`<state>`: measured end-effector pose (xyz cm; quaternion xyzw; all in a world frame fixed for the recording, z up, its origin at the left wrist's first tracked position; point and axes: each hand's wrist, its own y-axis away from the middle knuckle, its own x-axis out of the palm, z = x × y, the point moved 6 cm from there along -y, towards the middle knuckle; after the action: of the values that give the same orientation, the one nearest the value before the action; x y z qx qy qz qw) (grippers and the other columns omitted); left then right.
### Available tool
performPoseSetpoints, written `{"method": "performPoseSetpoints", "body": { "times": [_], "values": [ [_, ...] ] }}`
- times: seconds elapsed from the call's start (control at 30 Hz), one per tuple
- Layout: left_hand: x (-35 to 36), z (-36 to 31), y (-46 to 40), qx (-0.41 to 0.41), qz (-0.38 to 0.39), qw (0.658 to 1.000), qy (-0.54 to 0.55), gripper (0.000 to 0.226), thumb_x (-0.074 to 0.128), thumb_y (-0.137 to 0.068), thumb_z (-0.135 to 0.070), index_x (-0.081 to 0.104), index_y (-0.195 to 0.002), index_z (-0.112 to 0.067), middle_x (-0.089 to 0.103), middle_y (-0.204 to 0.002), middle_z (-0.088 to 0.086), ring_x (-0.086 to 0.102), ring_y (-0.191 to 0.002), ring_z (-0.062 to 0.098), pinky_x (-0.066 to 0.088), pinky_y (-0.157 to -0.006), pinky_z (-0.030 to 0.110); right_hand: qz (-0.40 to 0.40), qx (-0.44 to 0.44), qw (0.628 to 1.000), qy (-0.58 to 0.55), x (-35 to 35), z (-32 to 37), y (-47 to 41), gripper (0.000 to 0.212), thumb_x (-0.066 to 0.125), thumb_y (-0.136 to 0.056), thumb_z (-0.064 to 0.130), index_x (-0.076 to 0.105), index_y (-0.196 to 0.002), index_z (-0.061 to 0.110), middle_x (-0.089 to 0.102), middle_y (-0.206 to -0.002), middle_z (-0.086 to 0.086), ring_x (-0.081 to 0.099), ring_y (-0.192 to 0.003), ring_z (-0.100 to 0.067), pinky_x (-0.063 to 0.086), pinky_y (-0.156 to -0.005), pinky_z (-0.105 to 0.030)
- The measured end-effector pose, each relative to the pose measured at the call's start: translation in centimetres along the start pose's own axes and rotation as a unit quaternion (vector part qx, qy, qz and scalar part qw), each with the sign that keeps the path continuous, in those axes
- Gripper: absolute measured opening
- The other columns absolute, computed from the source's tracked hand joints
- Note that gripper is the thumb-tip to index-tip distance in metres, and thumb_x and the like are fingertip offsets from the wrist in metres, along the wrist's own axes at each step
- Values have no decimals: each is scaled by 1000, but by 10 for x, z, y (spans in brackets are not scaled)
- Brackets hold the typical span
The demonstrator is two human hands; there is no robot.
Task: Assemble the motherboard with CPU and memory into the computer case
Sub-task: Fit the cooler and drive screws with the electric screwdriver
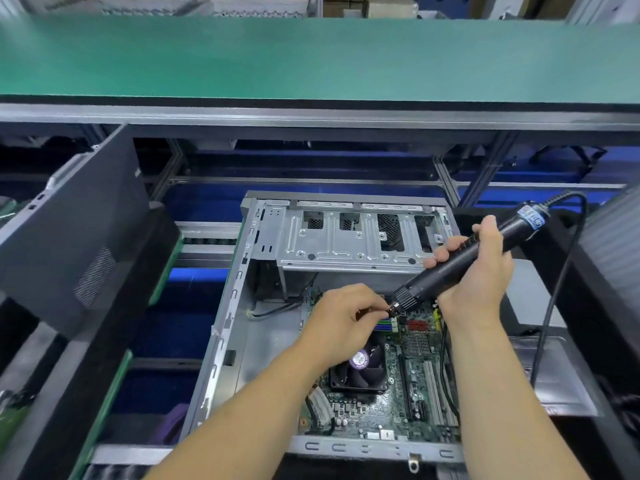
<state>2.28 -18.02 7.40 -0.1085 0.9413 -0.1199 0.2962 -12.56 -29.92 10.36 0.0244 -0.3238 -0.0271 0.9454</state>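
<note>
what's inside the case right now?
Inside the case: motherboard lying flat, CPU fan on it, drive cage at the far end. Both forearms hide parts of the board.

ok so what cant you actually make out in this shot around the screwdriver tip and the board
- Head view: whether a screw sits at the electric screwdriver tip; the left hand fingers cover it.
- Memory slots: partly hidden by that hand; whether they are filled is unclear.
- Motherboard screw holes: too small.
- Fan sticker text: blurred.
- Right hand hides the board's far right corner.
</note>
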Motion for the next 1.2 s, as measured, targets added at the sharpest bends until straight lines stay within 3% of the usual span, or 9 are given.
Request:
{"method": "performPoseSetpoints", "body": {
  "times": [0.2,0.3,0.4,0.5,0.6,0.73,0.93,1.07,1.2],
  "values": [
    [3,-4,0,22,17,998,-49,13,68,-89,-29,72,-94,-18,66,-92,-9,61,-87,10,51,-79,36,-11,3,1000,3,-1,-3,-1,37,69,-89,38,44,-104,15,51,-67,-2,48,-52,-20,46,-52,-32],
    [1,-3,-1,-1,10,1000,-26,6,71,-89,-22,73,-88,-17,65,-90,-10,61,-86,12,51,-78,38,-11,3,1000,2,1,-4,0,33,68,-89,38,46,-100,16,51,-67,-2,48,-52,-19,46,-52,-31],
    [-4,1,-3,-66,-7,996,67,7,74,-87,-16,72,-80,-19,62,-88,-12,59,-83,9,49,-80,28,-17,6,1000,-12,0,0,-1,32,67,-90,39,46,-100,18,51,-67,-2,48,-53,-19,46,-52,-30],
    [-25,17,-3,-152,-76,980,105,14,73,-86,-20,71,-76,-29,67,-80,-15,61,-76,2,48,-74,16,-27,-4,1000,-14,-2,7,-1,31,66,-90,39,45,-99,18,52,-67,-2,49,-53,-18,45,-53,-30],
    [-45,52,7,-264,-111,951,117,13,71,-87,-16,73,-81,-28,72,-77,-12,66,-73,6,58,-77,29,-34,-25,999,-21,1,20,-1,35,69,-88,39,46,-101,17,53,-69,-2,49,-53,-19,46,-54,-31],
    [-46,83,26,-382,-79,916,91,19,66,-84,-5,74,-72,-17,72,-68,4,65,-64,17,61,-73,44,-42,-47,998,-29,11,34,1,43,72,-83,42,45,-105,16,54,-69,-2,50,-53,-19,48,-55,-32],
    [-34,82,24,-335,41,939,-71,18,62,-84,-2,76,-89,-13,68,-84,-5,61,-77,8,50,-73,19,-25,-97,994,-31,28,44,12,37,72,-86,34,46,-105,16,53,-68,-5,49,-52,-22,47,-54,-35],
    [-33,82,25,-321,55,942,-81,21,61,-87,0,76,-96,-12,66,-85,-4,60,-79,8,47,-72,17,9,-128,992,-6,42,47,19,36,73,-86,33,49,-107,15,53,-64,-5,50,-50,-23,48,-54,-36],
    [-33,83,24,-314,44,946,-71,14,69,-86,-5,74,-88,-17,63,-75,-10,57,-68,2,42,-62,12,45,-163,985,26,57,48,27,27,73,-88,30,51,-99,17,53,-62,-6,51,-47,-23,48,-51,-34]
  ]
}}
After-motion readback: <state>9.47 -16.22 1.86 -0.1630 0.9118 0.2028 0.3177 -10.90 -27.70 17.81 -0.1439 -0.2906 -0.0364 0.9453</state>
